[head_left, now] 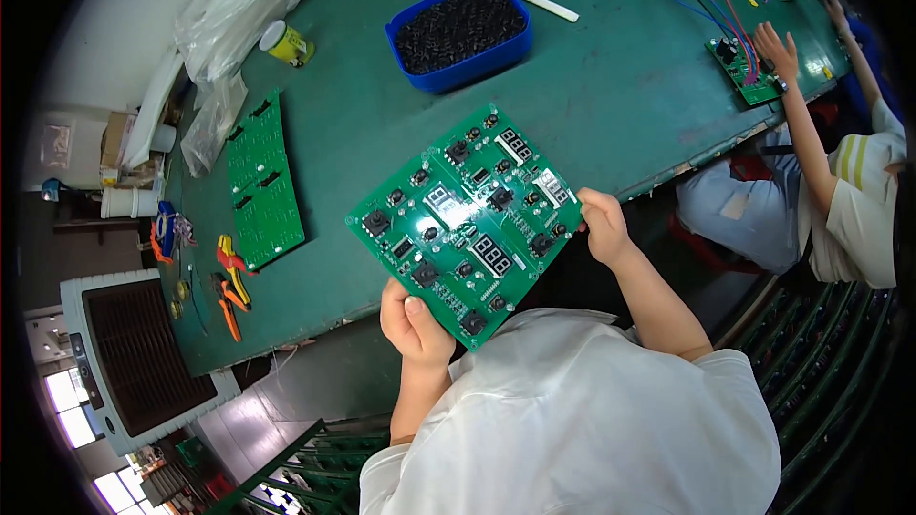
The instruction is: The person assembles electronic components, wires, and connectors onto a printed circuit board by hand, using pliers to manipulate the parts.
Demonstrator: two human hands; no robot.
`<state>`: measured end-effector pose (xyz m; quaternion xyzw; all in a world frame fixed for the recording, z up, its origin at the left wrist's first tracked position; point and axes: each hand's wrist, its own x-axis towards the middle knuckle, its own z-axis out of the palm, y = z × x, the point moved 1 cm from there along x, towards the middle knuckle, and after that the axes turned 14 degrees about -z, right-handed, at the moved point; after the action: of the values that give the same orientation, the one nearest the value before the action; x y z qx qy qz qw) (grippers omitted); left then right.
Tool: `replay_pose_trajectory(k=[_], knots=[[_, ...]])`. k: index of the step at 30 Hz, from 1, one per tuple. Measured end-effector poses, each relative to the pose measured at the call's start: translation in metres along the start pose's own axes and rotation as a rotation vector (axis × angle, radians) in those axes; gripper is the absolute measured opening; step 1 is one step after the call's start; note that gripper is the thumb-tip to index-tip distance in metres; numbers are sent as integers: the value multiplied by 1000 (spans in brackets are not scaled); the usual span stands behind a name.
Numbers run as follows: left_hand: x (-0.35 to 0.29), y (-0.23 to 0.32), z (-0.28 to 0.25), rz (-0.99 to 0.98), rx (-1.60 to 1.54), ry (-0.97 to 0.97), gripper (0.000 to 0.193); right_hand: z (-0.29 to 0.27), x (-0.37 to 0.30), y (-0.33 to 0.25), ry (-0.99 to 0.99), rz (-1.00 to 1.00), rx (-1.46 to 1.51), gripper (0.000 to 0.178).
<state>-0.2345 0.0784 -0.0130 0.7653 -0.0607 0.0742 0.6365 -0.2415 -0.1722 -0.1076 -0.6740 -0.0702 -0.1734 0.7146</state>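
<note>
gripping green circuit board (466,222) edges, left hand (412,322), right hand (604,225).

A large green printed circuit board (467,222) studded with black buttons and small numeric displays is held tilted above the near edge of the green-topped desk (611,86). The left hand (414,322) pinches its lower corner, thumb on top; the right hand (603,225) has its grip on the right edge. On the desk lie a blue plastic tray (459,33) of small black parts, a bare green circuit panel (263,181) and orange-handled pliers (230,288). Another person's hand (776,50) rests on a small wired board (744,72).
</note>
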Motion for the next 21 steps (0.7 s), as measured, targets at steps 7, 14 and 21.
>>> replay_pose_trajectory(k=[7, 14, 21], knots=[[19, -22, -11, -88, 123, 1, 28, 2, 0, -5, 7, -36, -71, 20], [69, -107, -18, 60, 542, -108, 14, 7, 3, -7, 1, -32, -171, 19], [68, -96, -16, 93, 621, 26, 12, 14, 6, -5, 19, -18, -109, 21]])
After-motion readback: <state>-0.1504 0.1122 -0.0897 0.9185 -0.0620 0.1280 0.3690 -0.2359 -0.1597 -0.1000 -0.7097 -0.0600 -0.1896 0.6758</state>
